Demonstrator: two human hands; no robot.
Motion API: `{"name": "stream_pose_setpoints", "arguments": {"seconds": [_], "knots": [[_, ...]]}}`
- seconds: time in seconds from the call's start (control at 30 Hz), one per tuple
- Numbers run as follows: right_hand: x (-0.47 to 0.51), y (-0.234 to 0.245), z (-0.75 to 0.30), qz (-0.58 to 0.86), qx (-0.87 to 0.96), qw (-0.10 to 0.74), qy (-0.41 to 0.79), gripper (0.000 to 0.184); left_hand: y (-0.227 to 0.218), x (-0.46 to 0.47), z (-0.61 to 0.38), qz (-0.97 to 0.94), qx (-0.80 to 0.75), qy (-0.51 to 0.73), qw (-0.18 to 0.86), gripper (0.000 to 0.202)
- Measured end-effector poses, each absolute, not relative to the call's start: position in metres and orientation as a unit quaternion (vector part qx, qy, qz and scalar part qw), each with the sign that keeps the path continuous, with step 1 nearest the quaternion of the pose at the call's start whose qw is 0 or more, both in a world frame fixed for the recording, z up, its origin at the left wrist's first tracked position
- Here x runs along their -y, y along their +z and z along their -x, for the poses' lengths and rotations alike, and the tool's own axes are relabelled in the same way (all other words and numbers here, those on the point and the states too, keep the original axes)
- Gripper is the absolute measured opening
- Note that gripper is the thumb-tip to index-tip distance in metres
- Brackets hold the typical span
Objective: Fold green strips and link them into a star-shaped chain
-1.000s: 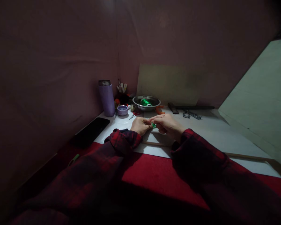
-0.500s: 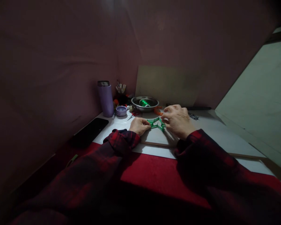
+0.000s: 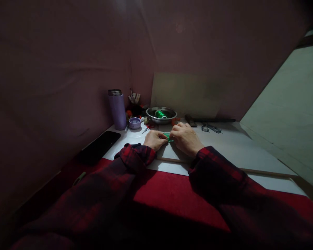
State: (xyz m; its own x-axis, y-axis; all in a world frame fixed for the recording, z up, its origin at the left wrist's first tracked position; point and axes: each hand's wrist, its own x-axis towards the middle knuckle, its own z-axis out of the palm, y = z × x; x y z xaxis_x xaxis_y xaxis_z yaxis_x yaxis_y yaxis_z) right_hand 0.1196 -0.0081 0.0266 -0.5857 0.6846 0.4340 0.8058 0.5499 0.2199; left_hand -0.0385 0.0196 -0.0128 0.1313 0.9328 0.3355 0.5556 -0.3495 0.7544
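Note:
A small frame wrapped in green (image 3: 168, 135), star-shaped where it showed earlier, lies low over the white board (image 3: 224, 152). My left hand (image 3: 154, 140) is closed on its left end, thumb and fingertips pinched together. Over its right part sits my right hand (image 3: 185, 139), fingers curled and bunched close to the left fingertips. That hand hides most of the frame, and what its fingertips hold cannot be made out. Behind both hands, a spool of green thread (image 3: 160, 114) rests on its side in a metal bowl (image 3: 161, 122).
Left of the bowl stand a purple bottle (image 3: 117, 111) and a small purple cup or lid (image 3: 135, 123). Pointed metal tips (image 3: 145, 130) lie near it. A black phone (image 3: 101, 146) is at left. Small metal frames (image 3: 211, 128) and a dark block (image 3: 190, 121) lie at right.
My right hand has moved left and slightly down, over the green frame, covering most of it. The metal frames and dark block behind it have come into view. My left hand keeps its place.

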Motion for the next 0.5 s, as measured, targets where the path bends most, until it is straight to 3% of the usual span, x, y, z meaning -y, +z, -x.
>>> {"name": "stream_pose_setpoints", "arguments": {"seconds": [0.3, 0.5], "knots": [[0.0068, 0.023, -0.126, 0.412, 0.876, 0.243, -0.06, 0.017, -0.0118, -0.0188, 0.0386, -0.713, -0.525, 0.398, 0.24, 0.015], [0.0087, 0.0301, -0.1199, 0.456, 0.85, 0.259, 0.048, 0.013, -0.0117, -0.0187, 0.0386, -0.712, -0.529, 0.394, 0.242, 0.016]]}}
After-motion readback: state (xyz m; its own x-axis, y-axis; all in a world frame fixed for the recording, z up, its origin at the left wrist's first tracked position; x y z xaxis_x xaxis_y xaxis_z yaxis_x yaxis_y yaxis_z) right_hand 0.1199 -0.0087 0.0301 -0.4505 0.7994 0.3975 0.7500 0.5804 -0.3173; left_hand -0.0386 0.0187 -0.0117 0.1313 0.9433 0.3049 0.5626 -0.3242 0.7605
